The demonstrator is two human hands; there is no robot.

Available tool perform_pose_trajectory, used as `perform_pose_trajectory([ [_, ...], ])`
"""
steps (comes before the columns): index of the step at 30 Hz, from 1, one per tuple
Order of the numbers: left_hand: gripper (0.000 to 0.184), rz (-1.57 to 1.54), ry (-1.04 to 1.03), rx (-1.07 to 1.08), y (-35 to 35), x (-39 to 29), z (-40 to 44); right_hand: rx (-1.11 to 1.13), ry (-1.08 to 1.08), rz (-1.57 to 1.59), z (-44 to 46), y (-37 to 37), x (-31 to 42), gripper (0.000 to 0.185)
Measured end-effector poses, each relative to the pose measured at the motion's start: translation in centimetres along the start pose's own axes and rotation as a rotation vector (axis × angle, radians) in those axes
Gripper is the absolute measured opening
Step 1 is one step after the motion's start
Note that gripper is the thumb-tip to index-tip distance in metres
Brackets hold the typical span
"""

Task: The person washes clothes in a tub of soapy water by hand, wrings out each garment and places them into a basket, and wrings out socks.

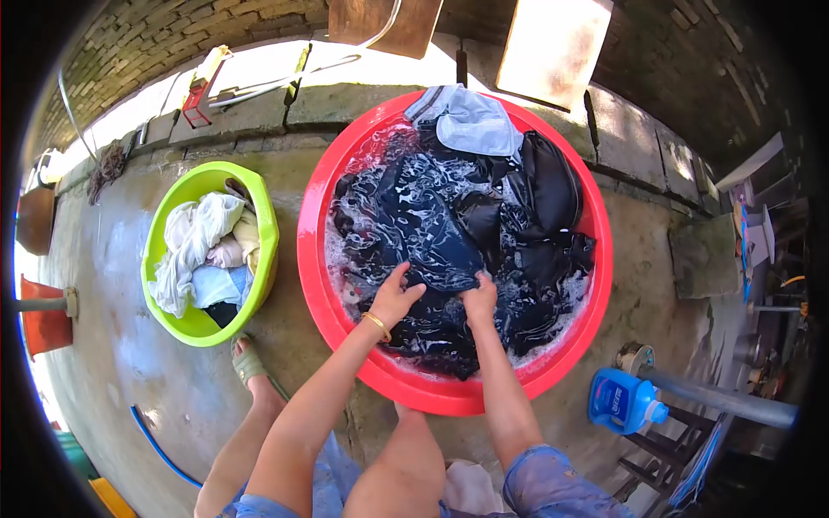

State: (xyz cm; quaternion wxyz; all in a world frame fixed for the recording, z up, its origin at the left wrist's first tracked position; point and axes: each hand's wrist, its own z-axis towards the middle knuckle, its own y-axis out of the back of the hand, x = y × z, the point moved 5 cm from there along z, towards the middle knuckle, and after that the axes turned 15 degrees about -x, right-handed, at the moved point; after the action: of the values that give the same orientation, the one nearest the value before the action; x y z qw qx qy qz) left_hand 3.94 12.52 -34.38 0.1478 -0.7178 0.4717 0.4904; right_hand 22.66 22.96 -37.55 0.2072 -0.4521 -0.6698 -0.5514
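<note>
A large red basin (313, 259) holds dark wet clothes (553, 181) in sudsy water. My left hand (395, 300), with a gold bangle at the wrist, is over the near left part of the wash, thumb and forefinger apart. A dark garment (440, 246) spreads flat in front of both hands. My right hand (479, 300) is closed on its near right edge, the fingertips partly hidden. At the far rim, a light blue cloth (477, 123) is draped partly over the dark clothes.
Left of the basin stands a lime-green tub (266, 224) with pale clothes (207, 229). A blue detergent bottle (616, 402) stands to the right, near a metal pipe (725, 399). Stone slabs (337, 105) edge the far side. A blue hose (164, 447) lies at lower left.
</note>
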Motion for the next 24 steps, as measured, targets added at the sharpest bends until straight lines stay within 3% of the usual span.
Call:
perform_pose_trajectory([
  [2,0.079,-0.211,0.208,-0.013,1.1,-2.2,-0.4,0.015,-0.087,0.399,-1.8,1.1,3.3,0.059],
  [3,0.083,-0.268,0.3,-0.032,1.4,-3.4,-0.6,0.015,-0.088,0.399,-3.1,2.0,5.0,0.059],
  [5,0.093,-0.348,0.42,-0.009,1.5,-4.4,-0.6,0.07,-0.154,0.745,-6.3,3.8,8.8,0.058],
  [8,0.096,-0.491,0.46,-0.04,0.6,-4.6,0.0,0.225,0.036,0.855,-10.6,7.1,14.9,0.035],
  [9,0.096,-0.485,0.46,-0.04,0.5,-4.7,0.0,0.27,0.143,0.868,-11.4,7.9,16.4,0.027],
  [11,0.088,-0.684,0.483,0.164,-0.1,-5.8,-0.4,0.321,0.398,0.793,-13.2,9.7,19.4,0.011],
  [12,0.086,-0.784,0.491,0.268,-0.4,-6.8,-0.8,0.32,0.445,0.862,-13.8,10.0,19.3,0.012],
  [13,0.076,-0.831,0.572,0.12,0.4,-10.3,-2.9,0.405,0.573,0.825,-14.4,10.5,20.3,0.013],
  [14,0.076,-0.83,0.572,0.121,0.1,-9.8,-2.9,0.489,0.701,0.782,-15.1,11.1,21.3,0.013],
  [16,0.069,-1.195,0.566,0.448,-1.3,-9.9,-3.5,0.478,0.719,0.758,-15.9,10.8,21.2,0.017],
  [18,0.059,-1.293,0.569,0.52,-1.9,-9.4,-3.6,0.439,0.931,0.574,-16.9,9.7,21.8,0.042],
  [21,0.048,-1.388,0.544,0.597,-2.9,-8.5,-3.9,0.228,1.042,0.318,-17.7,7.4,21.5,0.042],
  [24,0.041,-1.365,0.539,0.519,-2.7,-8.1,-4.3,0.114,1.106,0.344,-16.3,6.4,21.0,0.044],
])
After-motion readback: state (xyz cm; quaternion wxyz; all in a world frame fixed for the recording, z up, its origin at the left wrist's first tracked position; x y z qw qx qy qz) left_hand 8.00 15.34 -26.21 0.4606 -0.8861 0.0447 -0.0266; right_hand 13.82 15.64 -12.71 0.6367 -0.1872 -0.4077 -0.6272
